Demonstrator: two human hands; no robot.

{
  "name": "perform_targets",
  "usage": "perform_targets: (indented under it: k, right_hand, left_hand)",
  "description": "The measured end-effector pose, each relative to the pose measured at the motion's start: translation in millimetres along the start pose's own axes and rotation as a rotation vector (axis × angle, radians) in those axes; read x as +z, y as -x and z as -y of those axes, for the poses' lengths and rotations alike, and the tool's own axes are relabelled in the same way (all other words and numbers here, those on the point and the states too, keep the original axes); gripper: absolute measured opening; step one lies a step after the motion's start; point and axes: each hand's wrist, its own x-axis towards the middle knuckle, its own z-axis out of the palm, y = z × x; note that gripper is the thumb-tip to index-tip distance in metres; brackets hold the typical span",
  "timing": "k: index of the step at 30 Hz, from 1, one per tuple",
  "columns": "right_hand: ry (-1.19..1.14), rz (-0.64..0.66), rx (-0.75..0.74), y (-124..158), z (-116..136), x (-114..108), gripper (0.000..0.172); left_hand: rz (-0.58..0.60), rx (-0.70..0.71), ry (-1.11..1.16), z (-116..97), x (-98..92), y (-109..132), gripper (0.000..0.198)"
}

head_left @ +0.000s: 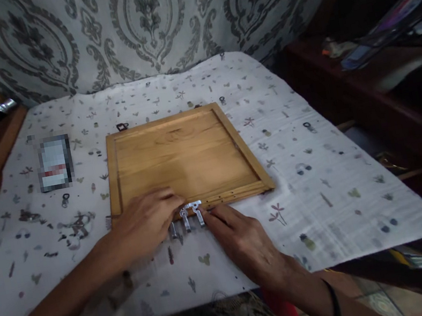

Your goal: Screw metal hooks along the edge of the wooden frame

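A framed wooden panel (178,158) is laid flat on the middle of the cloth-covered table (341,227), its near edge set parallel to the table's near edge. Bright metal hooks (187,221) are lined up along that panel edge. The left hand (148,218) is rested over the edge, fingers nearly together beside the hooks; any grip cannot be told. The right hand's (244,234) fingers are bent and brought against the rightmost hook; whether it is pinched cannot be told. Loose metal pieces (78,225) are scattered towards the table's left edge, below a blurred phone (54,164).
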Motion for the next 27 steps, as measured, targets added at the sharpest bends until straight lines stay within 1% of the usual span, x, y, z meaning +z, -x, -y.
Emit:
perform_targets:
  k: [4, 6, 10, 13, 16, 20, 27]
  right_hand:
    - [-0.046, -0.024, 0.005, -2.0, 1.3, -0.8, 0.026]
    - [-0.068, -0.013, 0.016, -3.3, 2.6, -2.4, 0.022]
    - [-0.056, -0.014, 0.026, -4.7, 4.4, -3.0, 0.023]
    - [-0.055, -0.04, 0.019, -4.3, 4.6, -0.4, 0.025]
    - [-0.064, -0.037, 0.026, -3.3, 4.5, 2.0, 0.027]
    - [-0.041, -0.076, 0.007, -3.6, 4.7, 2.2, 0.028]
    - [-0.005, -0.121, -0.017, -5.5, 4.7, 2.9, 0.032]
  left_hand:
    - [-0.011, 0.042, 0.044, 0.9, 4.1, -7.3, 0.034]
    - [-0.011, 0.048, 0.061, 1.8, 5.0, -7.6, 0.036]
    - [0.001, 0.03, 0.076, 3.4, 6.5, -7.3, 0.036]
    - [0.012, 0.024, 0.069, 4.0, 6.9, -8.1, 0.035]
    - [0.028, 0.019, 0.061, 3.8, 5.9, -9.0, 0.037]
    - [0.048, 0.001, 0.083, 3.6, 4.0, -9.0, 0.038]
    - [0.021, 0.038, 0.137, 7.3, 6.3, -9.2, 0.036]
